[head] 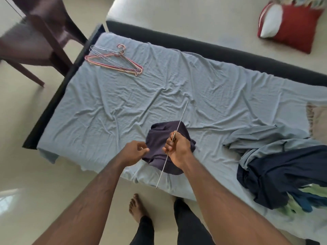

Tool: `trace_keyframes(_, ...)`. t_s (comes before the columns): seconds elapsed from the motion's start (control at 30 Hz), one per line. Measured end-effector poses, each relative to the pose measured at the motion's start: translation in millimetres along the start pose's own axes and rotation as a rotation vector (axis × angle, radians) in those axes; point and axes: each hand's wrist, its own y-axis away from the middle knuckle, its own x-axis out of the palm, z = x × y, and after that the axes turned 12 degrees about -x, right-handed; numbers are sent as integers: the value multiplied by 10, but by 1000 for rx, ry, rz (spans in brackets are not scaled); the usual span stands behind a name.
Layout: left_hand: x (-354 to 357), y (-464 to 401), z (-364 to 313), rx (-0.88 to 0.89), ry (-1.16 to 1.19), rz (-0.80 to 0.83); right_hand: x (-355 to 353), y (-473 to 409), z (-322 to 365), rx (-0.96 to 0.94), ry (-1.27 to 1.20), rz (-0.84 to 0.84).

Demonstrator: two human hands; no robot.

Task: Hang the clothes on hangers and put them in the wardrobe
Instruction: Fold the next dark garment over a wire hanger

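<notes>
Early in the job. Gripping a wire hanger (171, 145) edge-on in the right hand (177, 149), fingers curled round it; left hand (134, 152) pinching the dark garment (160, 138) hanging under both. Waiting beyond: spare hangers (113, 59); rightward, heaped clothes (281, 175). No wardrobe showing.

1 thin metal wire hanger (178, 124) in hand. Spare hangers (115, 60) piled at bed corner: approx 2 pink plastic + 2 silver wire, overlap so can't be sure. 1 dark purple garment (159, 133). 1 heap of navy/green clothes (283, 175). 1 red-and-white cushion (290, 23). 1 dark brown wooden chair (44, 32). 2 hands: left hand (134, 152), right hand (178, 149).
</notes>
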Motion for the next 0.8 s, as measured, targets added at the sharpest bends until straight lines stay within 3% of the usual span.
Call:
trace_keyframes(0.2,-1042,880,-247,26,140,-167,1087,558,690,-25,20,144)
trace_keyframes(0.37,-1884,1702,-293,29,255,-328,2117,1126,1228,-110,36,377)
trace_keyframes(0.63,-3099,3249,-232,87,155,-600,3803,2456,1537,-163,-8,676)
trace_keyframes(0.8,-3821,4081,68,182,293,-819,4702,3341,1559,-170,-86,818)
